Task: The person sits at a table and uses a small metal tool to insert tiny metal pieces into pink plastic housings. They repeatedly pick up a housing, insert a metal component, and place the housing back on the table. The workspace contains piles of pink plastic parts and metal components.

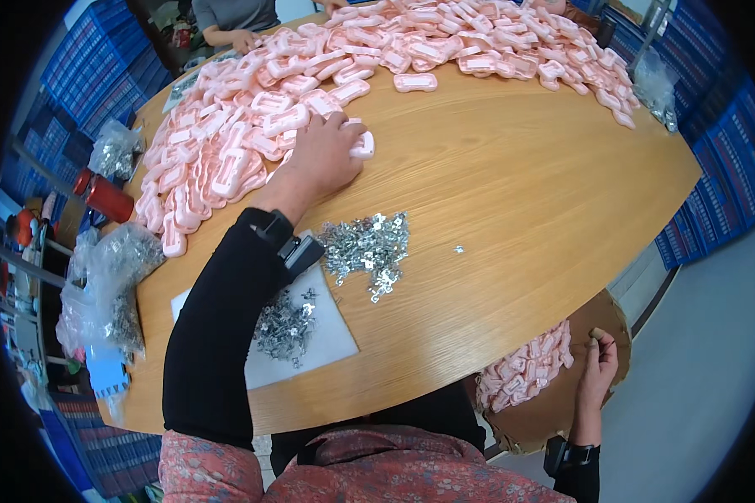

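My left hand reaches over the table to the near edge of a large heap of pink plastic shells. Its fingers curl over one pink plastic shell, which shows past the fingertips. Down at the right, below the table edge, my right hand is above a brown container that has a pile of pink pieces in it. Thumb and fingertips are pressed together there; whether anything small is between them I cannot make out.
Small shiny metal clips lie heaped mid-table, with one loose clip apart. Thin metal pieces rest on a white sheet. Clear bags and a red jar line the left edge. Across the table, another person's hand shows.
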Motion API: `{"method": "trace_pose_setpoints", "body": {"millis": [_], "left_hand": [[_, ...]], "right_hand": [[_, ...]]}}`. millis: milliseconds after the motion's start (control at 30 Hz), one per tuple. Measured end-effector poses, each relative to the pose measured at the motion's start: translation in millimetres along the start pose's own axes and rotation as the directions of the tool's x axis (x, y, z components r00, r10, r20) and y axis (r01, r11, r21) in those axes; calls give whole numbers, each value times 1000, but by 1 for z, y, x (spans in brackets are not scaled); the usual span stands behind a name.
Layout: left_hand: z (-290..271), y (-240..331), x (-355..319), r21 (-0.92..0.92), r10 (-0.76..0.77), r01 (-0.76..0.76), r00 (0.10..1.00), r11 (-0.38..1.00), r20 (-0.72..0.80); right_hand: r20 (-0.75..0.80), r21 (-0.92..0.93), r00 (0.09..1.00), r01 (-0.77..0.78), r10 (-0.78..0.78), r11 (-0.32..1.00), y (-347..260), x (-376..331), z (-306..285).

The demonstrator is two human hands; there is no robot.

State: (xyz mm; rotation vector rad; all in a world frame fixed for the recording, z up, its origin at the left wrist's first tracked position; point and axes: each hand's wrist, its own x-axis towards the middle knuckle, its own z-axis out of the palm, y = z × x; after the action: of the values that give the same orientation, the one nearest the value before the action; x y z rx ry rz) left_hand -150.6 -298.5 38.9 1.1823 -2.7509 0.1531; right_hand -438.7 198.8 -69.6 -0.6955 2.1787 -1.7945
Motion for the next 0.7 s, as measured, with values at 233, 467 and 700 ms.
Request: {"method": "trace_pose_setpoints", "body": {"millis": [233,467,700], "left_hand": [[-47,-7,-73,-23,-90,96,979,995,184],[-35,-61,-105,-202,86,-69,994,977,74],[-42,-76,-113,-363,-99,48,987,931,-123]], "right_hand": [[63,77,998,-9,4,997,-23,-6,23],[108,106,992,54,-66,993,-51,-14,43],[94,86,990,94,-102,992,-63,-27,50]]}}
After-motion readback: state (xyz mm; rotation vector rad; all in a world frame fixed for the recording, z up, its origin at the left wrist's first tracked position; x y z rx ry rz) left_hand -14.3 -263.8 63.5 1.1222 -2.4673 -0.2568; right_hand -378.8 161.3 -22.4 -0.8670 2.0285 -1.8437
